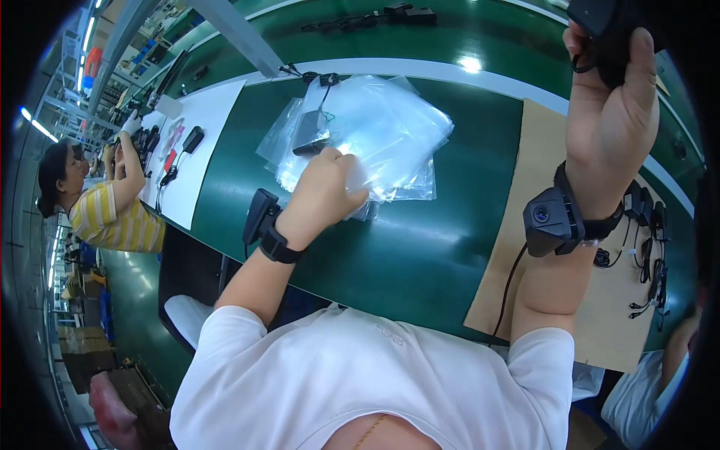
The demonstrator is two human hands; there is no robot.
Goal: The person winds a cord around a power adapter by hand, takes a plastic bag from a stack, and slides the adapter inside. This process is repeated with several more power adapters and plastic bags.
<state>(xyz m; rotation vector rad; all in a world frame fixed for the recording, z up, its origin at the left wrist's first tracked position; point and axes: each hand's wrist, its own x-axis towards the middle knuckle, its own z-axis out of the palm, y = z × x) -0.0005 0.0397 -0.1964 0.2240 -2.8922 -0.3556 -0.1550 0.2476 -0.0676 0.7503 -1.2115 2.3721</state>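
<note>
My left hand [328, 187] is closed, fingers curled under, at the near left of a loose pile of clear plastic bags [397, 127]. Its fingertips are hidden, so what it pinches cannot be seen. Just beyond those knuckles, a black power adapter [310, 133] lies on the bags, its cable running away to a black plug [328, 79]. Raised at the upper right, my right hand [611, 120] grips a black power adapter [600, 22] with a loop of dark cable by the fingers. The picture's dark rim cuts off part of that adapter.
A cardboard sheet [499, 262] covers the green table's right side, with several black adapters and cables [649, 217] on it. At left, a co-worker [112, 202] handles things beside a white sheet [214, 112]. More cabled adapters [375, 19] lie on the far green surface.
</note>
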